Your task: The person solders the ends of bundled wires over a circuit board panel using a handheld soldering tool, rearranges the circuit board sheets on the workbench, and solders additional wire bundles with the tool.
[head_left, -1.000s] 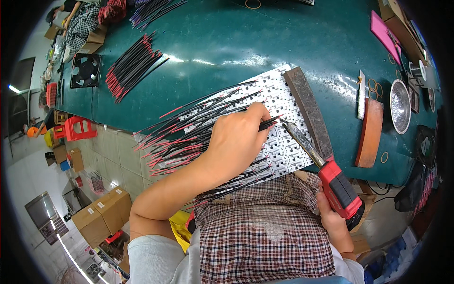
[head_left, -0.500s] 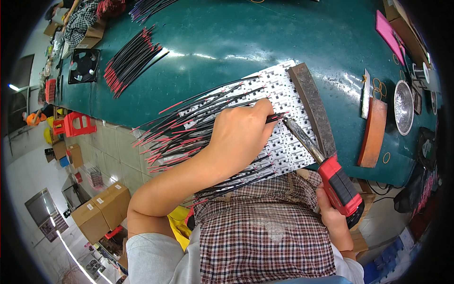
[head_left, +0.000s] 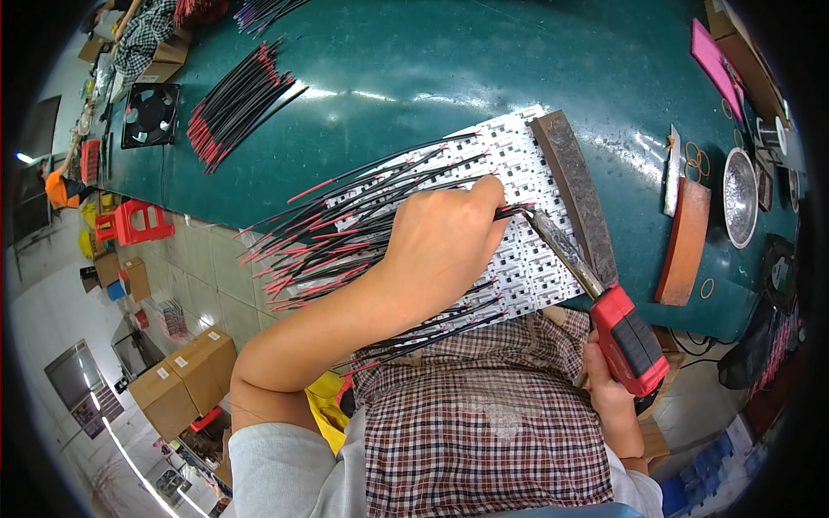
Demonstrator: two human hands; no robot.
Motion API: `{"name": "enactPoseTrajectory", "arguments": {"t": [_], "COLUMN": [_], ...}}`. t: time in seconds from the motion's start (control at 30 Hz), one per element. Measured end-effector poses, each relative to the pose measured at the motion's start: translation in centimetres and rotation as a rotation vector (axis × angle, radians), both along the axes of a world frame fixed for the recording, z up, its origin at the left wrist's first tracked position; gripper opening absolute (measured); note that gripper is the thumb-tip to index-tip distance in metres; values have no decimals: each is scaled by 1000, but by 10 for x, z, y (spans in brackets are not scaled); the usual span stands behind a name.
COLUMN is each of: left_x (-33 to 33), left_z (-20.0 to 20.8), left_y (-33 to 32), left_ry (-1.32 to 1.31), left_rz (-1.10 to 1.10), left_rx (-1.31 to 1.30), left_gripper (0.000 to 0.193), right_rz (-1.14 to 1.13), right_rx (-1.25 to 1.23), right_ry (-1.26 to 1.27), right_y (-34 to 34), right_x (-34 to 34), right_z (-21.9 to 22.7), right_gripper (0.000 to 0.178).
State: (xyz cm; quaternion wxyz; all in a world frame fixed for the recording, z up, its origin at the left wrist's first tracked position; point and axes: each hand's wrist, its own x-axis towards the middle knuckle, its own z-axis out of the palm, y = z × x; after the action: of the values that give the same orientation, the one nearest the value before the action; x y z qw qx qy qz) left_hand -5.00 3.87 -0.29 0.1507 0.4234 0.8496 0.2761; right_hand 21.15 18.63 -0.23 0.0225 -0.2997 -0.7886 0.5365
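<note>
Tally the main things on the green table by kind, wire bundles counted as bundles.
Soldering iron: 1
White circuit panel: 1
Loose wire bundle: 1
Black fan: 1
Metal bowl: 1
Pink card: 1
Total: 6

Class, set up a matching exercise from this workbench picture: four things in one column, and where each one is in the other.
Things:
1. soldering tool
2. small fan
3. round metal dish
4. white circuit panel

Places:
A. far left of the green table
B. under the left hand
C. in the right hand
D. right end of the table

Pairs: 1-C, 2-A, 3-D, 4-B
</note>
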Motion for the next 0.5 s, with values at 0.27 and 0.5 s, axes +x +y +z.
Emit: {"name": "enactPoseTrajectory", "arguments": {"t": [0.27,0.5], "left_x": [-11,-9], "left_z": [1,0], "left_y": [0,1], "left_ry": [-21,1], "left_rz": [-55,-51], "left_rx": [-23,-33], "left_gripper": [17,20], "right_rz": [-1,30], "right_rx": [-22,37], "right_ry": [-1,23], "right_y": [1,1], "right_x": [1,-4], "right_z": [2,2], "right_gripper": [27,27]}}
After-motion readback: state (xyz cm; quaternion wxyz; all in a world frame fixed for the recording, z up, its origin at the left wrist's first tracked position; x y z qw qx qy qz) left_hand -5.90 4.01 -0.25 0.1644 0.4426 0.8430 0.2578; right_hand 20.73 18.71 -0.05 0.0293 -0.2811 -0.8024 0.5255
